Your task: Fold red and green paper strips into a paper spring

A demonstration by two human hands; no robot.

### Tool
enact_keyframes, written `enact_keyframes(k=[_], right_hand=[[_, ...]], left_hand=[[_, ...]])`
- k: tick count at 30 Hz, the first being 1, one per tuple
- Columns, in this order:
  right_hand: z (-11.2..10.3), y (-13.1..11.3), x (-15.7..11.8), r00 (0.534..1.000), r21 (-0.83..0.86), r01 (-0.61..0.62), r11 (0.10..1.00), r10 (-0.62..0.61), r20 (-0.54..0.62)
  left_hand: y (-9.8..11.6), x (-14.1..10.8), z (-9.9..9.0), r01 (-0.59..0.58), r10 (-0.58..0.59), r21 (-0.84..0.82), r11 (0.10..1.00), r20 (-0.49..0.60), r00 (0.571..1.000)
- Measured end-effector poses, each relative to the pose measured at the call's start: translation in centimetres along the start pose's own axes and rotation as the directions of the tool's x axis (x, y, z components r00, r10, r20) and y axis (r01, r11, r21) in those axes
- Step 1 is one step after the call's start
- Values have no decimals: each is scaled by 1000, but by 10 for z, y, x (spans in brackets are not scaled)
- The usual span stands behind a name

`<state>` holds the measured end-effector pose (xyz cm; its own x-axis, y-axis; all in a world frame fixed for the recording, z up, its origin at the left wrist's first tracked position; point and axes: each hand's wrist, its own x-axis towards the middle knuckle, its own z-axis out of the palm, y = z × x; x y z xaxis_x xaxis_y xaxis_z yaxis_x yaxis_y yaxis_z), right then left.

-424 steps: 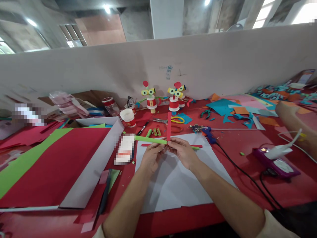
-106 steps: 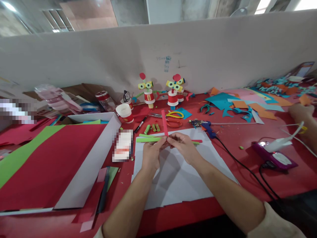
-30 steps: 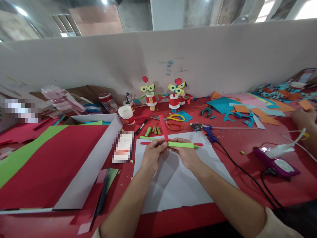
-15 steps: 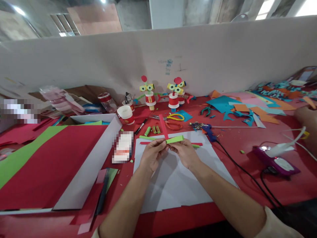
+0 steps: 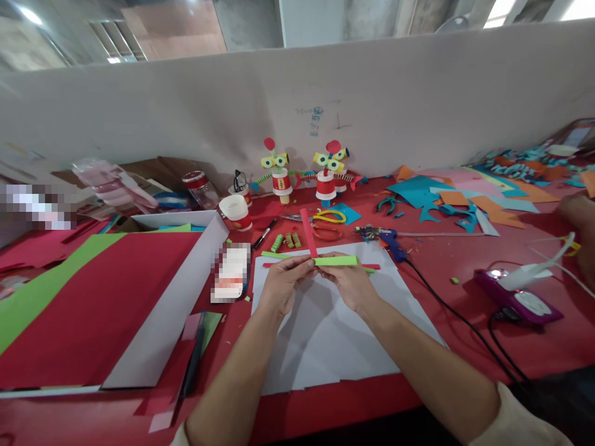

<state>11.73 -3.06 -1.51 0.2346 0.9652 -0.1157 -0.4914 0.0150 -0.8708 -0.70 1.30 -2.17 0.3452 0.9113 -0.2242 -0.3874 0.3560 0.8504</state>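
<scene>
My left hand [image 5: 284, 282] pinches the joined end of a green paper strip [image 5: 337, 261] and a red paper strip [image 5: 307, 232]. The red strip points up and away, while the green one stretches right over the fingers of my right hand [image 5: 346, 279]. My right hand is closed on the strips from the other side, its fingertips partly hidden by the green paper. Beneath both hands lies white paper [image 5: 325, 341]. Another red strip [image 5: 372, 267] and another green strip [image 5: 274, 254] lie behind the hands. Small folded green paper springs [image 5: 277, 243] rest beyond them.
Scissors [image 5: 328, 217], a marker [image 5: 264, 238] and paper cups [image 5: 235, 212] lie beyond the paper. A glue gun [image 5: 394, 246] and power strip [image 5: 520, 297] are right. Two paper-cup figures [image 5: 281, 179] stand behind. A box [image 5: 162, 347] is left; another person's hand [image 5: 574, 214] is far right.
The green strip has swung from slanting across my fingers to lying nearly level, reaching farther right. Both hands remain together at the joined ends.
</scene>
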Motion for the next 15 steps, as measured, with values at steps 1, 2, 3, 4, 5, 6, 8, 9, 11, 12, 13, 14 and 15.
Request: enact_keyframes(k=[1, 2, 3, 4, 5, 6, 8, 9, 11, 12, 13, 14, 15], right_hand=[[0, 0, 0, 1000, -8, 10, 1000, -10, 6], [0, 0, 0, 1000, -19, 17, 1000, -17, 21], [1, 0, 0, 999, -30, 22, 999, -21, 45], [1, 1, 1, 997, -38, 25, 999, -22, 77], [1, 1, 1, 994, -44, 27, 999, -22, 106], [1, 2, 1, 992, -51, 30, 998, -23, 125], [0, 5, 3, 993, -65, 37, 997, -29, 115], [0, 6, 4, 995, -72, 38, 997, -32, 90], [-2, 8, 5, 998, -90, 44, 995, -39, 50], [-3, 8, 5, 998, -103, 54, 993, -50, 44], [-3, 9, 5, 997, -122, 68, 990, -63, 43], [-3, 8, 5, 996, -151, 86, 985, -80, 44], [-3, 7, 4, 994, -187, 106, 977, -100, 46]], left_hand=[[0, 0, 0, -2, 2, -5, 1000, -7, 1000], [0, 0, 0, -7, 7, -12, 1000, -18, 1000], [-1, 0, 0, -16, 16, -18, 1000, -31, 999], [-1, 0, 0, -30, 29, -23, 999, -45, 999], [-1, 0, 1, -48, 46, -27, 998, -59, 997], [-1, 0, 2, -64, 61, -31, 998, -70, 996], [-1, -2, 5, -91, 87, -38, 995, -83, 993], [-2, -3, 6, -99, 95, -43, 994, -79, 992], [-2, -5, 10, -104, 101, -57, 993, -67, 993], [-3, -6, 11, -105, 101, -64, 992, -59, 993], [-3, -7, 11, -107, 103, -71, 992, -49, 993], [-2, -7, 11, -106, 104, -76, 991, -36, 994], [-2, -8, 11, -106, 104, -79, 991, -20, 994]])
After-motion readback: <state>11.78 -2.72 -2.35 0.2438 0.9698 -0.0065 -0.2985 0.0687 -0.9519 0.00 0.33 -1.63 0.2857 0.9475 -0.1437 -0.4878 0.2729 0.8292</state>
